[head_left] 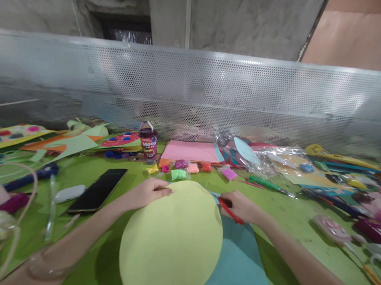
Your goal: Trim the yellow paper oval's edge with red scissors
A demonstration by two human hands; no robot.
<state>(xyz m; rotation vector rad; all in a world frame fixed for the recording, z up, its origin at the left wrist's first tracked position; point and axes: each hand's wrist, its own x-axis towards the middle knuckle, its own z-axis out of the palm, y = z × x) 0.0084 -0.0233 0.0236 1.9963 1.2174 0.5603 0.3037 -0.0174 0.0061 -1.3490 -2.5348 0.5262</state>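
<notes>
A large pale yellow paper circle (173,240) lies over a blue sheet (243,257), which shows along its right side. My left hand (150,194) pinches the upper left edge of the paper between thumb and fingers. Red-handled scissors (233,211) are gripped in my right hand (240,205) at the upper right of the circle. Their blades point up and left beside the paper's edge and are partly hidden, so how far apart they are is not clear.
Behind the circle are small coloured clay packets (178,174), a purple cup with a straw (148,145) and pink paper (191,151). A phone (99,190) and white case (70,193) lie left. Green scissors (267,183) lie right. A perforated metal panel (194,82) stands behind.
</notes>
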